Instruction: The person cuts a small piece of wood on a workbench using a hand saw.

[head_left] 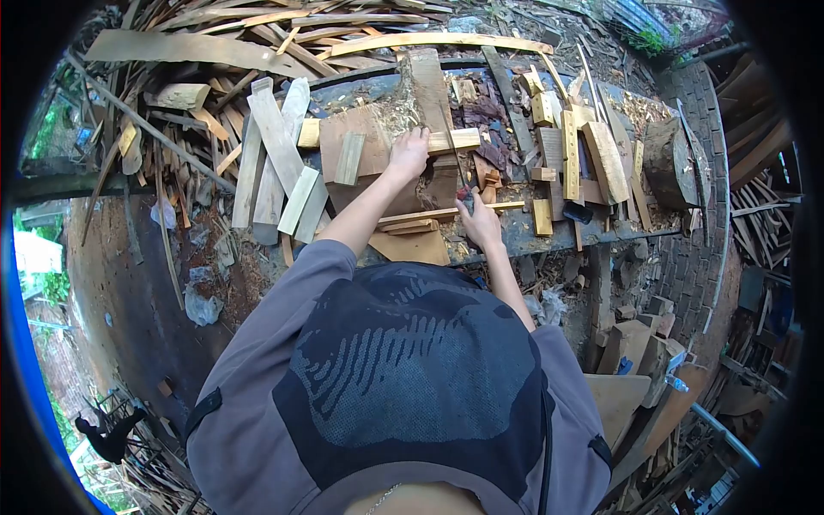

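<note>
My left hand (409, 154) grips a squared length of pale wood (455, 141), pressing it down on a wide brown board (382, 199). Beyond my fingers, the wood's end sticks out to the right. My right hand (481, 225) is closed around the dark and red handle of a handsaw (453, 154). The thin blade points away from me and crosses the pale wood to the right of my left hand. How deep the blade sits in the wood cannot be made out. A short pale offcut (349, 158) lies left of my left hand.
Slats and blocks (570, 154) crowd the bench's right side, near a log stump (669, 163). Planks (275, 137) lean at the left. A large heap of wood strips (232, 39) lies behind. A small black object (578, 211) rests near the front edge.
</note>
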{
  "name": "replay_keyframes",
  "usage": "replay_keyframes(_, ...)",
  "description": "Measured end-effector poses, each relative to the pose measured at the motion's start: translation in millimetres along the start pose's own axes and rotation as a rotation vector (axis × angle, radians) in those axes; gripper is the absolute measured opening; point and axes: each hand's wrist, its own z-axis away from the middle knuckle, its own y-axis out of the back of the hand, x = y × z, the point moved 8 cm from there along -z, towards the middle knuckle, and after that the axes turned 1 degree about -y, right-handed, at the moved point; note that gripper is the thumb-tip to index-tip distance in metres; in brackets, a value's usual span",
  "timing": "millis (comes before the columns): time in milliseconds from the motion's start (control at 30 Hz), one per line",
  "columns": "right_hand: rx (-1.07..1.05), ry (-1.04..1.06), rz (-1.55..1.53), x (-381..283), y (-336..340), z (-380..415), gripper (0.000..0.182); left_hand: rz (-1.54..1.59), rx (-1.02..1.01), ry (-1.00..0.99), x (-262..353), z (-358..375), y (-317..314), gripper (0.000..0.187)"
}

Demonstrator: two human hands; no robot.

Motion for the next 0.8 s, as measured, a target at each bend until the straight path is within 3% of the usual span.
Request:
replay_keyframes(100,0.024,0.028,-0.047,4,-11,3,0.058,-0.078,0.034,-0.030,0,-3,-3,0.061)
replay_keyframes(200,0.016,0.010,-0.080,8,-18,5,0.055,-0.109,0.084,-0.052,3,-2,-2,0.037)
replay_keyframes(300,0.000,0.019,-0.104,14,-24,9,0.053,-0.124,-0.027,-0.012,4,-6,-4,0.033)
replay_keyframes(500,-0.052,0.022,-0.094,25,-17,33,0.053,-0.078,-0.149,0.011,-1,-14,-6,0.038)
replay_keyframes(600,-0.058,-0.013,-0.075,24,-8,39,0.054,-0.056,-0.086,0.018,-5,-14,-3,0.050)
replay_keyframes(700,-0.078,-0.017,-0.050,9,-2,33,0.056,-0.059,-0.026,0.001,-11,-21,-3,0.045)
replay_keyframes(800,-0.052,-0.013,-0.044,-8,6,25,0.057,-0.032,-0.134,-0.012,-15,-33,1,0.037)
